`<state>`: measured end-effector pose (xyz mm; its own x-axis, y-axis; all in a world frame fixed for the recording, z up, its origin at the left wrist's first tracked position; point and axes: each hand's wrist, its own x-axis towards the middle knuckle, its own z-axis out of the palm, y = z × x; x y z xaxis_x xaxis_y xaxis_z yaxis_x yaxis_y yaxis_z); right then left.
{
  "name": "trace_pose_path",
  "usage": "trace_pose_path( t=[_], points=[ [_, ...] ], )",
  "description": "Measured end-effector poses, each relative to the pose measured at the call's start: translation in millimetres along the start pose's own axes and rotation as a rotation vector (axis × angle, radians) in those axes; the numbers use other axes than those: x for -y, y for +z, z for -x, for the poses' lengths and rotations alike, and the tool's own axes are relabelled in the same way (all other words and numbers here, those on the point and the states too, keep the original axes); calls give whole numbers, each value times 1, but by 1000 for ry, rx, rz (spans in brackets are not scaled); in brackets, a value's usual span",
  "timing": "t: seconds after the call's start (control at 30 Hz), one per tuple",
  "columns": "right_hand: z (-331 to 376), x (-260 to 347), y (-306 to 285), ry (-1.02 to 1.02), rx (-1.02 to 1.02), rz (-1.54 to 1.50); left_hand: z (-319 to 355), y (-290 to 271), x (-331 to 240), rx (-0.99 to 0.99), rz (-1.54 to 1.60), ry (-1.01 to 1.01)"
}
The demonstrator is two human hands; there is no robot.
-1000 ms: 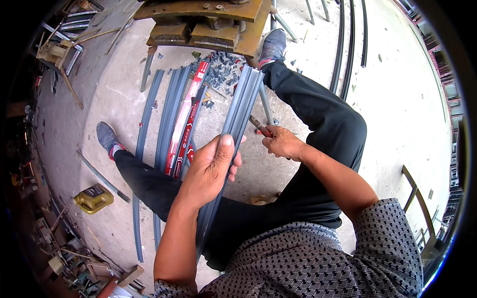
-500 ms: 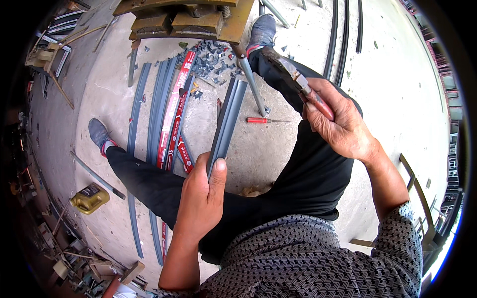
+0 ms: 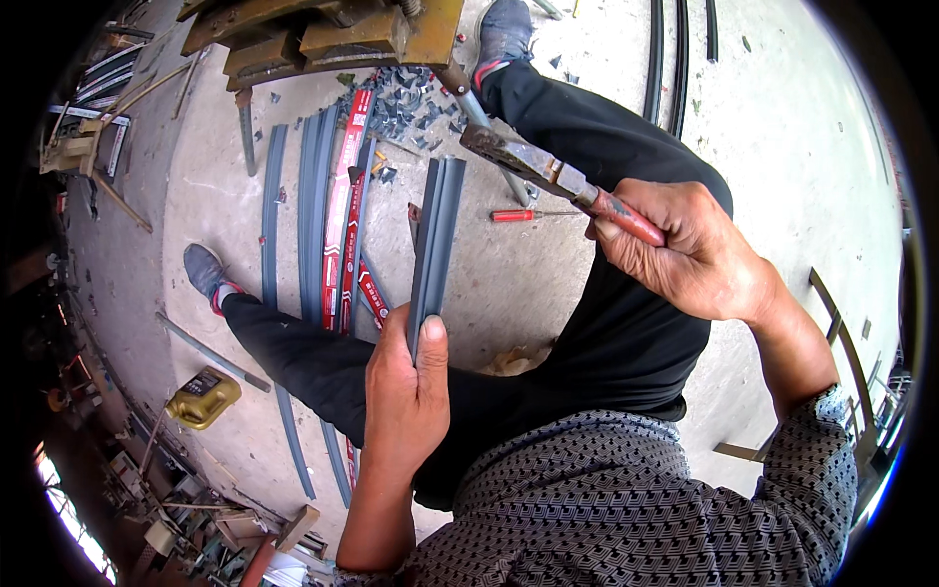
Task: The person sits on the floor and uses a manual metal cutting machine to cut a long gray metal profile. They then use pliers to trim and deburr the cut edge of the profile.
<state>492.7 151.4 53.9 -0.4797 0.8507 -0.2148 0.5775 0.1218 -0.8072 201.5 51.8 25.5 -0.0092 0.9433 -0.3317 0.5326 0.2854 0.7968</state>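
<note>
My left hand (image 3: 409,391) is closed round the lower end of a short grey channel profile (image 3: 436,245), which points up and away from me with its grooved side showing. My thumb presses on its face. In my right hand (image 3: 685,249) are red-handled pliers (image 3: 548,171). The fingers wrap the handles, and the worn metal head points left, beyond the profile's far end and apart from it. Whether the jaws are parted is hard to see. On the floor between my legs lies a red-handled screwdriver (image 3: 518,215).
A brown metal machine on legs (image 3: 323,44) stands ahead, with grey offcuts (image 3: 401,103) scattered beneath. Long grey strips (image 3: 313,215) and red-and-white printed strips (image 3: 344,205) lie left of centre. My left leg crosses the strips. A gold jug (image 3: 203,397) stands at left; black strips (image 3: 655,68) lie far right.
The pliers have swung so their head points more to the left, nearer the profile's far end. The profile stands a little more upright. The whole view has shifted slightly.
</note>
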Motion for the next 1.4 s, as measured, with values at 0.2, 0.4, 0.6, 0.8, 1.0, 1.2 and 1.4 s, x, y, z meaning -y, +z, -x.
trace_pose_path(
  t=[0.2, 0.4, 0.6, 0.8, 1.0, 1.2, 1.4],
  points=[
    [-1, -8, 4, 22, -13, -125, 0, -2, 6, 24, 60, -72],
    [0, -7, 2, -29, 14, -83, -1, 0, 5, 15, 79, -79],
    [-4, -6, 3, -86, 8, 10, -1, 2, 3, -3, 12, -38],
    [-5, 2, -2, -58, 6, 35, 1, 4, -2, -24, -56, -52],
    [-8, 10, -13, -53, 33, 102, 1, 5, -3, -22, -54, -60],
    [-10, 8, -15, -111, 25, 120, -1, 7, -2, -38, -65, -16],
    [-11, 5, -15, -126, 30, 152, 0, 9, 1, -59, -66, -14]
  ],
)
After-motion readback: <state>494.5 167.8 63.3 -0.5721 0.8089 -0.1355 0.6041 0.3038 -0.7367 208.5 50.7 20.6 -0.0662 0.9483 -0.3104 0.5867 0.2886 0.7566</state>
